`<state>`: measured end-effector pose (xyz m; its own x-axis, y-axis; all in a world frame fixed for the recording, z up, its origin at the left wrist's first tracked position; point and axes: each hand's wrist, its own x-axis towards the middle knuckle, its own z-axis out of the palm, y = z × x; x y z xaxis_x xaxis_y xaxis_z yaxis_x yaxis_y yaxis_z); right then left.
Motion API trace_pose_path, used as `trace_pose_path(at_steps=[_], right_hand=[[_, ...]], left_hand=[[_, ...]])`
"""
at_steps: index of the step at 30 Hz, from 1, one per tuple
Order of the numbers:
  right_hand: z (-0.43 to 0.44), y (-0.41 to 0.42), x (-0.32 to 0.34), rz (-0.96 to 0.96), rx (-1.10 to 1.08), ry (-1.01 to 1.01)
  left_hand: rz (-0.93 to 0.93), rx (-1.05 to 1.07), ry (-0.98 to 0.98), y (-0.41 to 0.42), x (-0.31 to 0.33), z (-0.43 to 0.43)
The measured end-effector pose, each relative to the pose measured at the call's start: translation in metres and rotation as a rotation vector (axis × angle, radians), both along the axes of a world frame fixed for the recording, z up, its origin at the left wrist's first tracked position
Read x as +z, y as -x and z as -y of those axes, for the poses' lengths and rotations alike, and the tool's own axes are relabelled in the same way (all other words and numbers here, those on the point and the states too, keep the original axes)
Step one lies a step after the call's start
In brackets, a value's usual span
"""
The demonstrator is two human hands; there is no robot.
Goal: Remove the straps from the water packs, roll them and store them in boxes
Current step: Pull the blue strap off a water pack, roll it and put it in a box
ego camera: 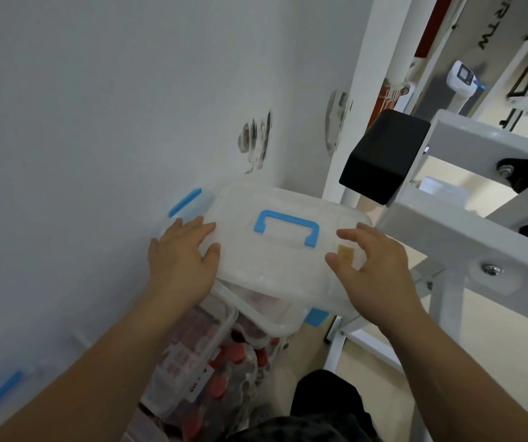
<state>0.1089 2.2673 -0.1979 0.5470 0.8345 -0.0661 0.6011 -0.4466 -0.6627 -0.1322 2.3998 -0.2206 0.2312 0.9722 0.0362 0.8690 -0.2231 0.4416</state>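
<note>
Between our two hands lies the translucent lid (281, 266) of a clear storage box (272, 327), askew over the box's rim rather than seated. Our left hand (183, 253) rests flat on the lid's left end, fingers straight and thumb on top. Our right hand (377, 272) sets bent fingertips and thumb on the right end, wrapped round nothing. The blue carry handle (285, 229) sits between the two sets of fingers, and a blue latch (184, 202) sticks out just beyond the left fingers. Something reddish shows through the box beneath the lid; we cannot tell whether it is rolled straps. Below our wrists, water bottles (234, 357) with red caps stand packed together. We judge this box close to shut, with seating, latching and perhaps more packs left.
</note>
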Motion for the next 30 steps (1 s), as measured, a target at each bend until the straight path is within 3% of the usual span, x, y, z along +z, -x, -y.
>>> trace_pose_path(at_steps=[11,20,30], right_hand=[[0.008,0.015,-0.017,-0.084,0.023,-0.052],[0.016,0.015,-0.025,-0.108,-0.039,-0.105],[0.012,0.018,-0.037,-0.676,-0.086,-0.065]], left_hand=[[-0.151,-0.027,-0.024,0.016,0.007,0.001],[-0.229,-0.164,0.138,0.001,0.007,0.015],[-0.202,-0.205,0.116,0.012,0.008,0.005]])
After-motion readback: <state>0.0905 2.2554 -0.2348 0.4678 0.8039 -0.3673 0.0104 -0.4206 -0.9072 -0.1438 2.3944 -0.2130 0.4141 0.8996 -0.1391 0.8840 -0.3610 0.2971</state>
